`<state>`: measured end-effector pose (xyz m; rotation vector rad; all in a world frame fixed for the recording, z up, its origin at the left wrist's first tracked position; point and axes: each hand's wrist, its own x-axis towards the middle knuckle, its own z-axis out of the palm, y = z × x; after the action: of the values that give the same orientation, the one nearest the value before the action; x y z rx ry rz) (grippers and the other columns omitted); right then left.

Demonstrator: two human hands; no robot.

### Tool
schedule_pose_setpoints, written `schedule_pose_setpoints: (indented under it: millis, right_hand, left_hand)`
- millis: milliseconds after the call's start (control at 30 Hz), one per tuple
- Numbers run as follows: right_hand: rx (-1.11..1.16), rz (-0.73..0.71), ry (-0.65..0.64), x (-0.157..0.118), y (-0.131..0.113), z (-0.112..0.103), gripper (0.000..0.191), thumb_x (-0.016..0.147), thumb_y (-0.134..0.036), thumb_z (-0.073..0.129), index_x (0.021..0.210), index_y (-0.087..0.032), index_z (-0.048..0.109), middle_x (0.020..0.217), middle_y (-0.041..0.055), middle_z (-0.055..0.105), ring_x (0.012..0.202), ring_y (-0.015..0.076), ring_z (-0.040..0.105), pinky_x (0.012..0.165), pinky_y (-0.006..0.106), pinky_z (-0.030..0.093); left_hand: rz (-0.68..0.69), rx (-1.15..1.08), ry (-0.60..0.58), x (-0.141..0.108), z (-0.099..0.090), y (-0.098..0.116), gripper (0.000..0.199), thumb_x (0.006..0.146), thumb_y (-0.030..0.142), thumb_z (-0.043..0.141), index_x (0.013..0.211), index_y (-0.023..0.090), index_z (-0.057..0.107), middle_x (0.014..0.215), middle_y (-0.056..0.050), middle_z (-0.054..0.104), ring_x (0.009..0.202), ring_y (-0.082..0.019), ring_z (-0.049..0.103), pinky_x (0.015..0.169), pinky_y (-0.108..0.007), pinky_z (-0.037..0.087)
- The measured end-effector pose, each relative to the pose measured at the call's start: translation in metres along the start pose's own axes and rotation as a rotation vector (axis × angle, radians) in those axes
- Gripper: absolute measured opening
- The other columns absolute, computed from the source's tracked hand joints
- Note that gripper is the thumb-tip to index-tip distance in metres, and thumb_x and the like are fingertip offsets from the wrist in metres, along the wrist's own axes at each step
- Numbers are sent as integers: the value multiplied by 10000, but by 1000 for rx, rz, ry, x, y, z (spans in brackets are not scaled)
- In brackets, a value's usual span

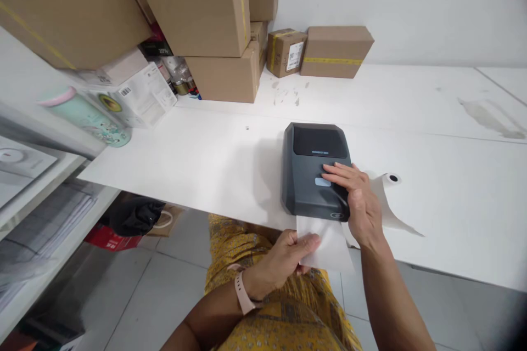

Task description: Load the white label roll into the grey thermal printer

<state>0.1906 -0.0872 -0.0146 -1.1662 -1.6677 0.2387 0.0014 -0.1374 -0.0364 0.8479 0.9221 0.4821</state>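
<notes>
Right of the frame's center, the dark printer (315, 175) sits on the white table (197, 159). The left hand (298, 252) pinches the white paper (325, 244) at its front edge, nearly closed, while the right hand (356, 197) rests loosely open, fingers spread over the printer's right side.

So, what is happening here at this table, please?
A person stands or sits at the white table with both hands on a dark label-printer-like device. The left hand pinches the white paper that comes out of the device's near edge. The right hand rests on its top and side, fingers near a light button. A small paper roll, partly unrolled, lies to the right.
</notes>
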Motion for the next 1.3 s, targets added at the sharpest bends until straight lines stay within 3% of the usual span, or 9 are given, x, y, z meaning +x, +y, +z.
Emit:
schedule_pose_setpoints:
  millis: [233,367,533,633,767,867,1100,1200,1300]
  right_hand:
    - [-14,4,32,1,0,2,411,1074,-331,354,1083,-251,757,1256,51,756,1302,263,625,1216,595,322]
    - [-120,-122,3,2,-3,-2,318,1025,-219,442,1119,-235,745,1262,70,753,1282,269,646,1178,564,381]
    - [-286,-273,-69,4,-10,-12,310,985,-198,484,1209,-213,697,1296,105,738,1288,289,655,1109,518,456]
    - [-407,-255,-91,11,-15,-14,246,993,-193,479,1087,-247,700,1273,56,756,1242,273,675,1201,565,333]
    - [-475,-273,-132,25,-19,-13,135,966,-178,574,872,-253,635,1287,1,757,1386,306,575,1274,623,128]
    - [-478,-279,-142,24,-17,-12,103,960,-176,597,895,-249,628,1333,1,736,1451,309,514,1277,621,117]
    - [-160,-53,135,-42,-4,8,410,1004,-294,508,1398,-268,621,1610,81,490,1509,330,428,1213,602,345]
    - [74,237,322,-66,-7,22,493,1062,-360,386,1529,-258,506,1646,91,434,1535,320,391,1237,622,318]
    - [175,398,341,-73,-11,27,539,1085,-424,322,1582,-251,437,1652,77,426,1557,310,353,1278,606,250]
  left_hand:
    - [183,321,0,3,-13,-9,694,890,802,495,552,196,466,503,22,460,491,-98,429,505,-239,326]
    - [173,261,4,1,-30,-2,643,881,770,542,599,193,515,541,13,508,516,-120,483,526,-244,374]
    - [447,219,352,-5,-43,16,496,984,576,515,716,179,644,652,-14,584,609,-144,536,605,-262,434]
    - [640,231,552,1,-46,17,392,1021,492,503,842,194,686,771,-32,634,676,-160,563,667,-283,476]
    - [833,280,577,14,-39,14,266,1026,407,534,1155,225,680,1197,-107,662,1061,-240,647,923,-368,535]
    - [880,331,514,17,-30,13,372,1038,382,523,1384,257,582,1492,-130,525,1403,-302,500,1170,-472,423]
    - [802,446,418,5,-21,13,592,1069,354,473,1631,337,286,1701,-79,300,1570,-300,300,1296,-498,281]
    - [829,494,415,3,-22,14,593,1072,335,468,1635,346,281,1697,-76,320,1569,-298,306,1299,-508,276]
    - [863,507,421,5,-22,14,593,1071,339,459,1639,326,288,1704,-83,312,1582,-311,282,1301,-522,273]
